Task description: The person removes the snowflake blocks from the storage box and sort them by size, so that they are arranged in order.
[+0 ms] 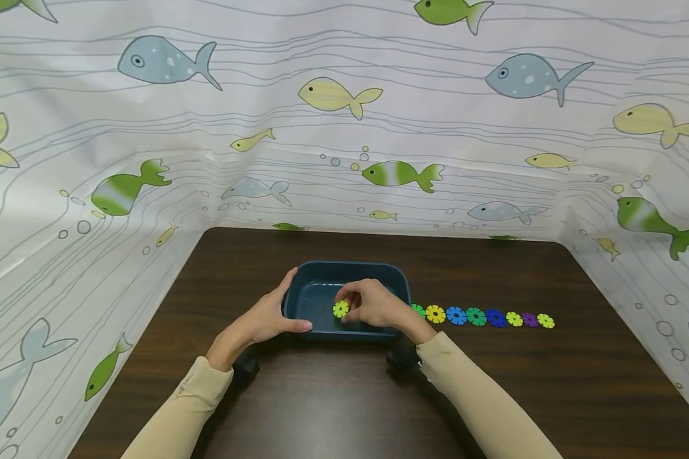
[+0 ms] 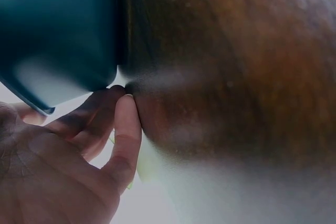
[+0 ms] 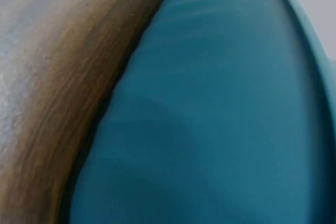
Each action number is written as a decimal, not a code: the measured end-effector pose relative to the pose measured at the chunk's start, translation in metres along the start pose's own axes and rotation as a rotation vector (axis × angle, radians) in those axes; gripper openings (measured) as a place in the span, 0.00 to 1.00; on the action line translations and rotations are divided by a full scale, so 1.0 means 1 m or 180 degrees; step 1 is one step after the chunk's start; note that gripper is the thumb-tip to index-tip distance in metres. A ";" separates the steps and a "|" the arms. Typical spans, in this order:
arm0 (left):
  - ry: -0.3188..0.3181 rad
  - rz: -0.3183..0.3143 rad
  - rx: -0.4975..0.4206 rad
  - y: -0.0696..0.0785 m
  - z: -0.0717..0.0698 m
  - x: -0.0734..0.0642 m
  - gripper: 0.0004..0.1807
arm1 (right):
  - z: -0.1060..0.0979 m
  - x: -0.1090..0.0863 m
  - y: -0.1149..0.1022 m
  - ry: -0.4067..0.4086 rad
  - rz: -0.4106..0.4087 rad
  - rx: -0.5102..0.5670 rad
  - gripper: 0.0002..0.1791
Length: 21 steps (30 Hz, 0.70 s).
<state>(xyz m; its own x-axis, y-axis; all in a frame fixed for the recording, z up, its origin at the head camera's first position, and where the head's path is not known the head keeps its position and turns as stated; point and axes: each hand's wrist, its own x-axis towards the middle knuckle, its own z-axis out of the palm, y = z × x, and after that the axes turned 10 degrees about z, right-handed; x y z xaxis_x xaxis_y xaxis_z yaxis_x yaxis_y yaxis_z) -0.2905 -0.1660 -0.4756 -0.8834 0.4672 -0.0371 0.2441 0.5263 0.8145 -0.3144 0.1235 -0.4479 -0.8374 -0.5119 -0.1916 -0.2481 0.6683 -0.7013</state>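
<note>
Between the thumb and fingers of my right hand (image 1: 376, 304) is a small yellow-green notched disc (image 1: 340, 309), shaped like a flower. That hand reaches over the near right rim of a dark blue rectangular plastic tub (image 1: 350, 262), and the disc is inside the tub's outline. My left hand (image 1: 265, 316) holds the tub's left end, thumb along the near rim and fingers along the left side. In the left wrist view the fingers (image 2: 128, 121) lie against the tub's lower edge. The right wrist view shows only the tub's outer wall (image 3: 199, 114); my right hand is hidden there.
Right of the tub, several notched discs lie in a row on the dark wood table (image 1: 333, 395): yellow (image 1: 435, 313), light blue (image 1: 456, 315), green (image 1: 476, 316), dark blue (image 1: 496, 318), purple (image 1: 529, 319) and yellow-green (image 1: 545, 320). A fish-printed sheet (image 1: 344, 140) surrounds the back and sides.
</note>
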 end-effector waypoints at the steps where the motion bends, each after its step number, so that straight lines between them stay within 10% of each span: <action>1: 0.0010 -0.0021 -0.0002 0.000 0.000 0.000 0.72 | -0.001 -0.002 0.001 0.0035 0.0009 0.0023 0.18; 21: 0.0003 0.0060 0.0003 -0.001 0.000 -0.001 0.74 | -0.034 -0.065 0.035 0.0986 0.0157 0.0599 0.18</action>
<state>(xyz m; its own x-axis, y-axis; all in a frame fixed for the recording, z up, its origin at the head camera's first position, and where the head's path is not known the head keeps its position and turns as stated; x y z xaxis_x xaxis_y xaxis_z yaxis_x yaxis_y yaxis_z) -0.2897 -0.1674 -0.4761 -0.8791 0.4762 -0.0212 0.2611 0.5182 0.8144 -0.2850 0.1982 -0.4368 -0.9611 -0.2744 -0.0316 -0.1338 0.5624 -0.8160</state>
